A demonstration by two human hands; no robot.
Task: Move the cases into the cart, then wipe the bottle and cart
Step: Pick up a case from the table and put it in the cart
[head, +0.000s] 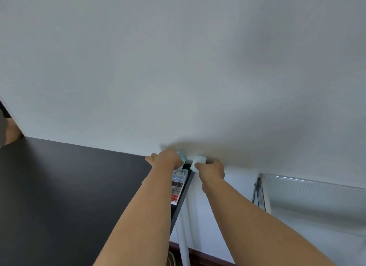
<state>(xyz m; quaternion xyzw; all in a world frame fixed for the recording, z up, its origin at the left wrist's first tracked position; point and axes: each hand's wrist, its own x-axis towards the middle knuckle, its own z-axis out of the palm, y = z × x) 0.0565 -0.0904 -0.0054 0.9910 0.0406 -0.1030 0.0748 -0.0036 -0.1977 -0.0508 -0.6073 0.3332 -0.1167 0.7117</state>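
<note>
My left hand [167, 159] is closed around a light teal case [181, 156] at the far right corner of the black table [69, 186], by the wall. My right hand [211, 171] grips a white case [199, 160] just past the table's right edge. A clear case of small drill bits [178, 183] lies flat on the table near its right edge, partly hidden by my left forearm. The cart [263, 198] shows at the right as a white frame with a ribbed clear tray. No bottle is in view.
A white wall [178, 67] fills the upper view right behind the table. A white pole [183, 244] stands between the table and the cart. Dark red skirting [200, 254] runs along the floor below. Part of another person [10, 131] shows at the far left.
</note>
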